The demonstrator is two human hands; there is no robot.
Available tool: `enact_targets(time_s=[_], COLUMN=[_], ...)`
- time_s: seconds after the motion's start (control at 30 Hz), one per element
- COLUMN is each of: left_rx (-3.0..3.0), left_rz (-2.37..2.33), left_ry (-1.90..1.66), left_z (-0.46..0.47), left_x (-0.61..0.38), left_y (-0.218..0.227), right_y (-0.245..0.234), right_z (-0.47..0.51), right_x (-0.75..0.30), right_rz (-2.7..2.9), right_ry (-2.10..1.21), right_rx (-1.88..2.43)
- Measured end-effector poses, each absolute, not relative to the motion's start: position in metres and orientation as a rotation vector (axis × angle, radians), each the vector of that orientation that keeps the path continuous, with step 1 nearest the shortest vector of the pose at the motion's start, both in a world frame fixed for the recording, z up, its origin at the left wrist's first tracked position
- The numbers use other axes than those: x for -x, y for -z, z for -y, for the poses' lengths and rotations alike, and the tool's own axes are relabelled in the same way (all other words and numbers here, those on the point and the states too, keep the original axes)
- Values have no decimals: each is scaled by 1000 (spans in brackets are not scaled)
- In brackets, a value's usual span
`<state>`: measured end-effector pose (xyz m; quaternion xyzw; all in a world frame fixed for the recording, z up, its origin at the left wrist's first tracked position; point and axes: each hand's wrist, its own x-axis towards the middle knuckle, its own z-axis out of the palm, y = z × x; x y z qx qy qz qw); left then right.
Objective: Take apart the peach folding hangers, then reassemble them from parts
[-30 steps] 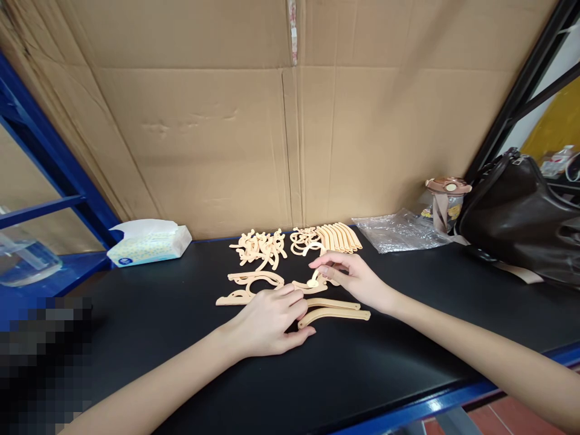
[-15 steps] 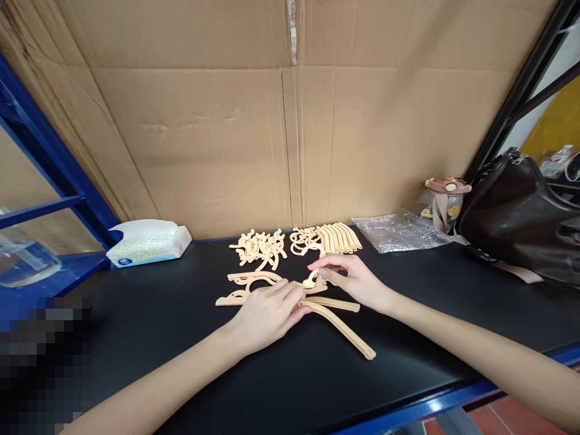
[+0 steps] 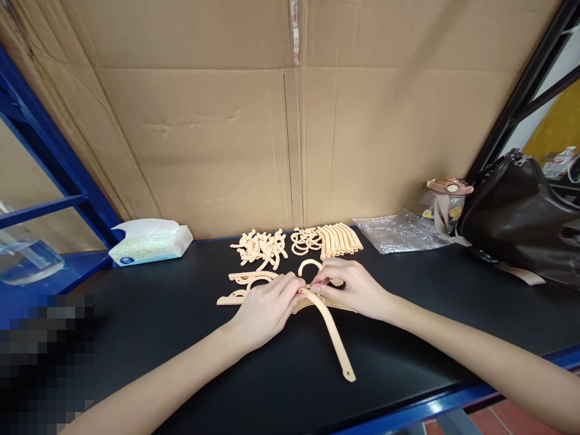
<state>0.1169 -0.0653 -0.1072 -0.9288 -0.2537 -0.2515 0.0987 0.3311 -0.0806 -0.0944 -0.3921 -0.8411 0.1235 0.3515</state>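
Note:
Pale peach plastic pieces, looking like folding clothes hanger parts, lie around my hands. My left hand [image 3: 270, 309] is closed on the upper end of a curved hanger arm [image 3: 334, 333], which slants down to the right. My right hand [image 3: 347, 284] pinches at the same joint, beside the left fingertips. A curved hook [image 3: 310, 264] rises from between the hands; its base is hidden by fingers. Another hanger arm [image 3: 344, 307] shows under my right hand. Left of my left hand are further hanger pieces [image 3: 232, 299], partly covered by it.
Behind the hands sit a heap of short curved pieces [image 3: 263, 246], a pile of hooks [image 3: 306, 239] and a row of hanger arms [image 3: 341, 240]. A tissue pack [image 3: 151, 244] stands left; a clear plastic bag [image 3: 399, 232], a bottle [image 3: 448, 202] and a dark bag [image 3: 521, 217] stand right.
My right hand has brought the hook down to the joint at my left fingertips. The held arm has swung to point more steeply downward.

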Motion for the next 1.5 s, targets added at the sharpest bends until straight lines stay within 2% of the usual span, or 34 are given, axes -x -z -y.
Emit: enact_targets(time_s=[0.2,0.47,0.93,1.5], left_rx=[2748,2738,2855,2990], left_rz=[687,614,599,911], left_ry=[808,805,799,717], left_z=[66,68,71,82], left_x=[-116,-115,-112,-118], left_y=[105,104,103,96], right_y=[95,97,104,100], right_z=[86,89,84,84], right_x=[-328,-325,-323,-327], right_rz=[2231,2153,2109,2279], right_ry=[-233,-559,-598,-365], right_rx=[986,1013,1083,1068])
